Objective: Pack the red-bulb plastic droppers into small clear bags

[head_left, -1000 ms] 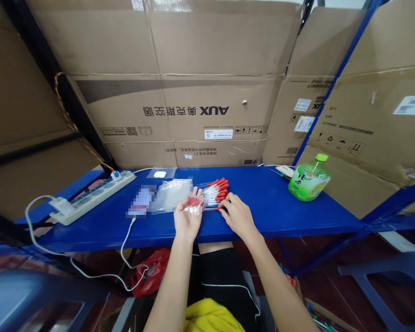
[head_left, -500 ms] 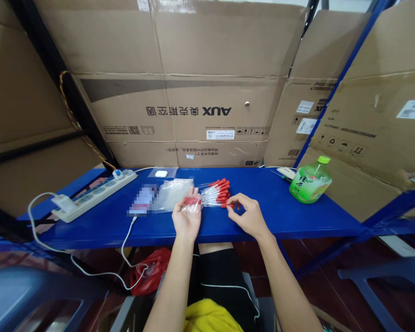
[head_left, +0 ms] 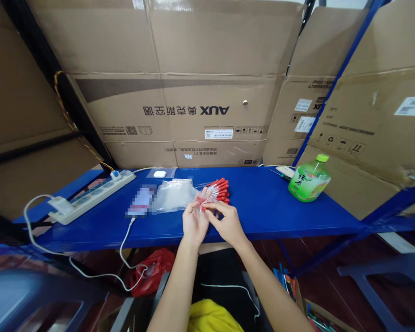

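Note:
My left hand (head_left: 196, 221) cups a small clear plastic bag (head_left: 198, 196), with red showing through it against the palm. Over the bag, the closed fingers of my right hand (head_left: 225, 220) pinch a red-ended stick (head_left: 203, 207), mostly hidden by the fingers and the film. Just behind both hands lies a pile of thin silvery sticks with red ends (head_left: 222, 189), which look like small hand tools; their exact kind is unclear. A stack of clear plastic bags (head_left: 174, 196) rests on the blue table left of my left hand.
A phone (head_left: 141, 200) on a white cable and a power strip (head_left: 93, 196) lie to the left. Behind is a white earbud case (head_left: 159, 174). A green drink bottle (head_left: 309, 180) stands at the right. Cardboard (head_left: 180, 50) walls the blue table (head_left: 280, 214).
My right hand has moved left from the pile's edge to the bag, bringing a red-ended stick. My left hand has shifted slightly right, still with the bag.

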The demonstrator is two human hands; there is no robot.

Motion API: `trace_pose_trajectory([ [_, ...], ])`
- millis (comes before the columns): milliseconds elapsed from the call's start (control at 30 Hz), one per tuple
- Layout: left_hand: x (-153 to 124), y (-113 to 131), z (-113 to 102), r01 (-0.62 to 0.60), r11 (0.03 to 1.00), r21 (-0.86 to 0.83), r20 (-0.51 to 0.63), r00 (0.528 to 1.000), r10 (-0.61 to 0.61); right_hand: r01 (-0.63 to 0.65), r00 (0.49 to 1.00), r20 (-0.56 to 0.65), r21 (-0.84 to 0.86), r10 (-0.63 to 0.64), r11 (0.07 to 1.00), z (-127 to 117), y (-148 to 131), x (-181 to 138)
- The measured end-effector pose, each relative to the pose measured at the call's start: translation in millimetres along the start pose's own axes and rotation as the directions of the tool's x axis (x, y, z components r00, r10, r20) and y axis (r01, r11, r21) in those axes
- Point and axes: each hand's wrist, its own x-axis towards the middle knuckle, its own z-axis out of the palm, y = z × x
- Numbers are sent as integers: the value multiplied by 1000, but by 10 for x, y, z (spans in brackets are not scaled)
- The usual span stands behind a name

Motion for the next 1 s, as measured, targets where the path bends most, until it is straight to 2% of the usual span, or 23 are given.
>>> trace_pose_trajectory([
  [200,-9,11,-2,-1,1000,6,9,1000,1,-150,984,-82,71,156,986,1,21,-1],
  [367,-39,-18,14,43,998,50,49,998,-45,-159,984,-62,79,164,984,9,35,-5],
  [500,-62,-68,53,57,998,40,38,998,-58,-102,989,-104,4,102,995,24,54,-31],
  [633,-70,-83,73,78,997,-5,36,996,-78,-27,992,-123,-166,7,986,34,33,-61],
  [767,-53,-4,49,132,991,-13,62,989,-131,100,993,-21,-355,-115,929,-8,-31,-56],
  [867,-32,94,16,165,986,-20,71,984,-163,183,983,65,-330,-172,926,-99,-44,-15],
  [1000,-37,189,4,159,986,-54,99,983,-153,160,986,-5,-199,-165,967,-279,33,64],
])
